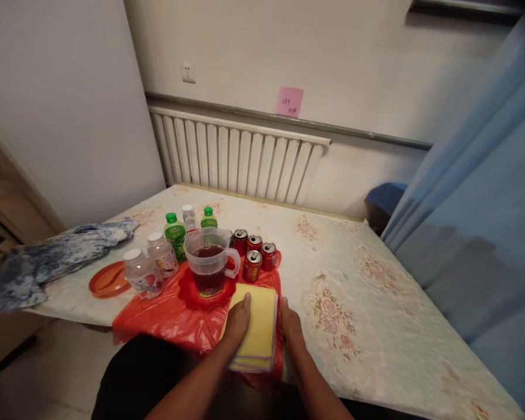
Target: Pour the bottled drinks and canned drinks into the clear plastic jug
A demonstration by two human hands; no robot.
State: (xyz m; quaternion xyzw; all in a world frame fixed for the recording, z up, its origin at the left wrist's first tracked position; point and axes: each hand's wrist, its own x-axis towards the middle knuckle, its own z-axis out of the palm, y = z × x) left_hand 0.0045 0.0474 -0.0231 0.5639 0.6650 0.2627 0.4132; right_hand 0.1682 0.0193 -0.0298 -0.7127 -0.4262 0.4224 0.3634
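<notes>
A folded yellow cloth (258,318) with pale purple edging lies over the near edge of the red plastic sheet. My left hand (238,319) grips its left side, thumb on top and the other fingers hidden. My right hand (292,326) stands on edge along the cloth's right side with its fingers stretched out; whether it touches the cloth is hard to tell. Beyond the cloth, a clear plastic jug (209,256) of dark brown liquid sits on a red scalloped plate (188,297). Several red drink cans (252,265) stand just right of the jug.
Left of the jug stand clear white-capped jars (143,280) and a green-capped bottle (175,236), with an orange lid (107,280) nearby. Blue-and-white fabric (70,256) drapes the left end of the flower-patterned tablecloth (328,280). A radiator (240,154) lines the wall; a blue curtain (481,175) hangs right.
</notes>
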